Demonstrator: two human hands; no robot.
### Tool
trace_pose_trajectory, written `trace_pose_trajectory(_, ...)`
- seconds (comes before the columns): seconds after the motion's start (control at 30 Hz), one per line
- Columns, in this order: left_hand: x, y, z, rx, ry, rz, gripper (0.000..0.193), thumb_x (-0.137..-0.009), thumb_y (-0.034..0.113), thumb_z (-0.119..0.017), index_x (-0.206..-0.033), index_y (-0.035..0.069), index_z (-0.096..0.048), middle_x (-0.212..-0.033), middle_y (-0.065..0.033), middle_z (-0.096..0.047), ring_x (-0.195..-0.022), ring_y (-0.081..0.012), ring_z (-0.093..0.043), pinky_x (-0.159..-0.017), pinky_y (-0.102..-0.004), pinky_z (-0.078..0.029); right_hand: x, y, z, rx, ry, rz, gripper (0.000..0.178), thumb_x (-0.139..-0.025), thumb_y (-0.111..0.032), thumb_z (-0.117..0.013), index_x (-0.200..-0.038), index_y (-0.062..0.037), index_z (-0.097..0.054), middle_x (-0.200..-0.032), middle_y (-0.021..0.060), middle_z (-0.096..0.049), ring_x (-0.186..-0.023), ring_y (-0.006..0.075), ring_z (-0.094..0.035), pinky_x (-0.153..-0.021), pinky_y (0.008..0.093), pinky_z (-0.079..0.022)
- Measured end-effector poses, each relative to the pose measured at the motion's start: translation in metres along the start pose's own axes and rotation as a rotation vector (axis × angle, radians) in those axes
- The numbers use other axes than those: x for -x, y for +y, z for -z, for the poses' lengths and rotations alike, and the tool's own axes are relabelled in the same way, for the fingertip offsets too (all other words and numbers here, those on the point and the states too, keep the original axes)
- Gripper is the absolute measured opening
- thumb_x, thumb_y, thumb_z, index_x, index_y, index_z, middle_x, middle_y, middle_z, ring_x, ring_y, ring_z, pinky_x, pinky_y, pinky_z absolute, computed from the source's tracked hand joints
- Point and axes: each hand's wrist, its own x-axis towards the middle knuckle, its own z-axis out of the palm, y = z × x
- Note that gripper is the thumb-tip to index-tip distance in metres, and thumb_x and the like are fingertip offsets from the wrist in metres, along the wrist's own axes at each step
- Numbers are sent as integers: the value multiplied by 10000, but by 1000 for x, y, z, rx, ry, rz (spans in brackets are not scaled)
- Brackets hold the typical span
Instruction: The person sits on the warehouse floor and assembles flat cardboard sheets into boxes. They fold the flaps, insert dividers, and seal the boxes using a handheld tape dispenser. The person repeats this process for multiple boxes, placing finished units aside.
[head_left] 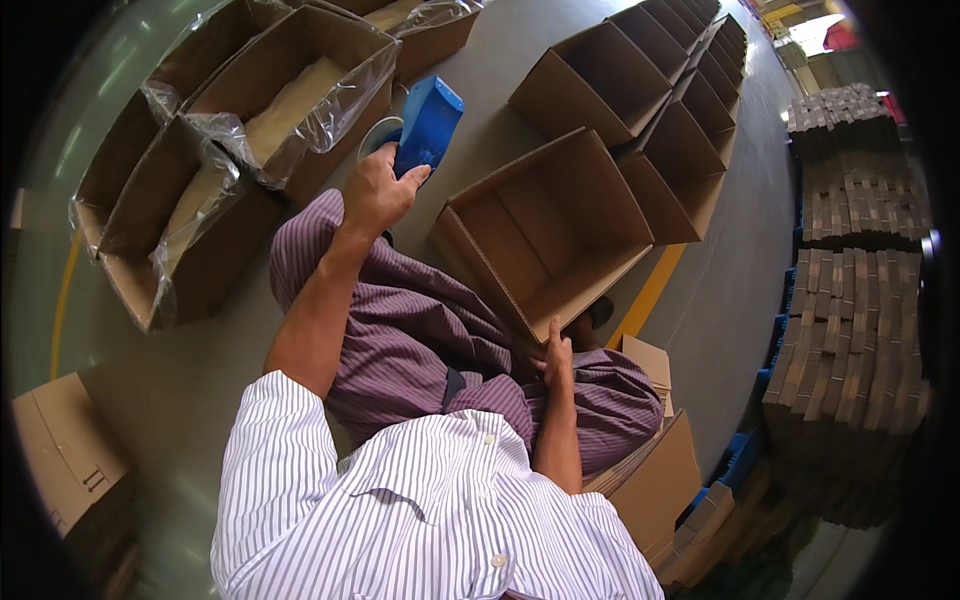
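My left hand is closed around a blue tape dispenser, raised above my left knee. A pale roll of tape shows at the dispenser's left side. An open cardboard box stands tilted in front of my legs, its inside bare brown board. With my right hand I grip the box's near corner, thumb lying along the edge; the fingers below are partly hidden. The dispenser is apart from the box, to its upper left.
Open boxes run in rows toward the far right. At left, plastic-lined boxes hold pale contents. Flattened cartons lean by my right leg. Stacks of folded cardboard rise at right. A brown box sits lower left.
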Motion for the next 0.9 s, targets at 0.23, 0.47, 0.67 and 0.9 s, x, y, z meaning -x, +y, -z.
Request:
trace_pose_trajectory(0.23, -2, 6, -1, 26, -1, -2, 493, -840, 340, -716, -1167, -19, -631, -1022, -266, -682, -950, -404, -671, -866, -445, -514, -93, 57, 10, -238, -186, 27, 444, -889, -324, -705, -1160, 15, -610, -985, 127, -668, -813, 251, -654, -672, 391, -534)
trace_pose_trajectory(0.47, 3, 11, 4, 109, -7, -17, 444, -833, 337, -724, -1108, -2, -643, -952, -242, -693, -895, -399, -678, -828, -442, -521, -143, 155, 103, 961, 117, 51, 436, -905, -345, -627, -1187, -12, -643, -1063, 107, -703, -916, 280, -669, -777, 352, -532)
trace_pose_trajectory(0.67, -2, 15, -9, 109, -75, -52, 421, -826, 334, -731, -1072, 4, -644, -919, -234, -695, -864, -395, -682, -804, -448, -523, -148, 193, 109, 651, 114, 201, 488, -853, -386, -669, -1165, -11, -659, -1056, 112, -716, -938, 258, -673, -789, 363, -526)
trace_pose_trajectory(0.9, -3, 29, -13, 89, -105, -55, 423, -826, 321, -723, -1100, 8, -641, -964, -238, -693, -904, -405, -673, -823, -445, -518, -128, 170, 83, 143, 257, 132, 481, -860, -380, -673, -1114, 29, -668, -1001, 115, -712, -901, 222, -667, -755, 360, -520)
